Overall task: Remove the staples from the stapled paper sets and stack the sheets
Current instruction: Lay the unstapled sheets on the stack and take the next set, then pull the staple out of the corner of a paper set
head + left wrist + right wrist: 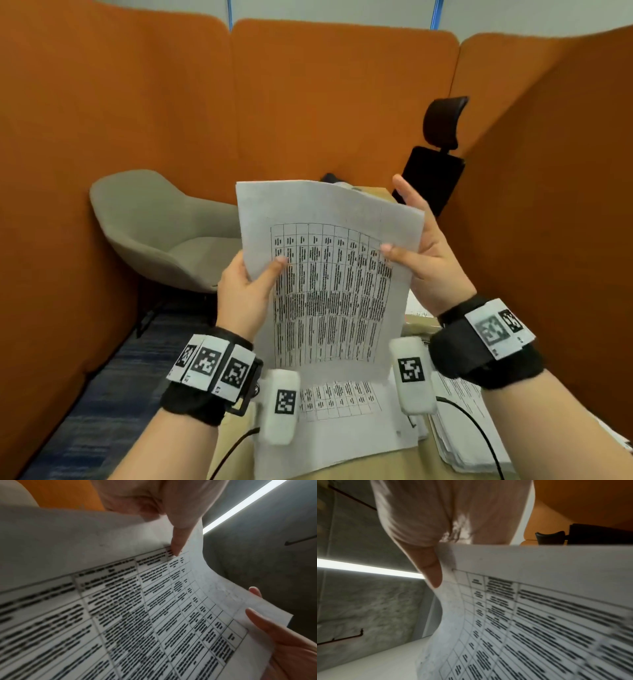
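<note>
I hold a printed sheet [329, 274] with a dense table upright in front of me, above the desk. My left hand [260, 274] pinches its left edge, thumb [178, 540] on the printed face and fingers hidden behind. My right hand [404, 246] pinches the upper right edge, thumb [433, 572] on the front and the other fingers behind the page. The paper [539, 601] bows slightly between the hands. No staple shows, and I cannot tell whether more sheets lie behind it. Another printed sheet [342, 428] lies flat on the desk below.
A pile of papers [462, 428] sits on the desk at the right, with a black cable [479, 431] across it. Orange partition walls [342, 102] enclose the booth. A grey armchair [161, 233] stands to the left and a black office chair [435, 171] beyond the desk.
</note>
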### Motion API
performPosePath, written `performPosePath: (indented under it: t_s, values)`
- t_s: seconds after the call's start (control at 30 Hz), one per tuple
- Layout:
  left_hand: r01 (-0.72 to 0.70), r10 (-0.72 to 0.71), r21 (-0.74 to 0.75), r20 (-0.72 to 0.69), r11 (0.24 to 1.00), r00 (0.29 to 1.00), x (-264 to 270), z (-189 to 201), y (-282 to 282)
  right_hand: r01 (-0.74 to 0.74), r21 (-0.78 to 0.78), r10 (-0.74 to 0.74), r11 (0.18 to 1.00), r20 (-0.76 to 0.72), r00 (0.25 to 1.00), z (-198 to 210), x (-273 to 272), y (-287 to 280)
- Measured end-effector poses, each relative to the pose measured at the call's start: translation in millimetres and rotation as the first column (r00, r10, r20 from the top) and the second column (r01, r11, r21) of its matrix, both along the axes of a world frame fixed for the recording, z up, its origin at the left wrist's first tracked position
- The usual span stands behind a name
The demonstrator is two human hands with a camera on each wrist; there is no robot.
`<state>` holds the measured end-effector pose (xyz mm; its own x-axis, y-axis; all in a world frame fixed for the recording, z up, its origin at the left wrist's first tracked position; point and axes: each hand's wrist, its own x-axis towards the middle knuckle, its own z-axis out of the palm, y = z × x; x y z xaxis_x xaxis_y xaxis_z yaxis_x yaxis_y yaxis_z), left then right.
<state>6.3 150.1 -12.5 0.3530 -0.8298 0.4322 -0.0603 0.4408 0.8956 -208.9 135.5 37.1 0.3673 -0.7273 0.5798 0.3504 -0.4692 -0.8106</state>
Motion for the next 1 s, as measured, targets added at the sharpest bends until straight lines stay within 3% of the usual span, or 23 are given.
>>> performPosePath:
  t_s: [0.07,0.17,0.3,0.4,0.5,0.63,0.73,1.0]
  values:
    - [0.004,-0.004,0.004,0.001,1.0,1.0,1,5,-3,0.004,-0.075,-0.005,0.997,-0.017,1.0,11,5,-1]
    - [0.031,-0.032,-0.025,-0.031,0.999,0.999,4,16,-4,0.125,-0.188,-0.135,0.974,-0.04,0.99,23,13,-2]
    - [0.067,-0.075,-0.083,-0.089,0.994,0.993,10,22,2,0.196,-0.207,-0.188,0.959,0.055,0.981,29,9,-3]
    - [0.068,-0.072,-0.056,-0.073,0.996,0.995,11,13,4,0.347,-0.231,-0.349,0.909,0.032,0.937,18,5,-7]
    - [0.082,-0.082,-0.015,-0.043,0.997,0.996,10,5,3,0.432,-0.237,-0.436,0.87,0.037,0.899,16,4,-7]
    - [0.066,-0.067,-0.029,-0.052,0.997,0.996,12,5,0,0.428,-0.215,-0.423,0.878,0.072,0.903,24,5,-3]
    - [0.049,-0.049,-0.007,-0.042,0.999,0.998,9,1,-1,0.52,-0.162,-0.511,0.839,0.099,0.854,22,5,-6]
    - [0.113,-0.11,0.067,-0.044,0.991,0.993,2,1,1,0.602,-0.083,-0.6,0.794,0.051,0.798,10,5,-14]
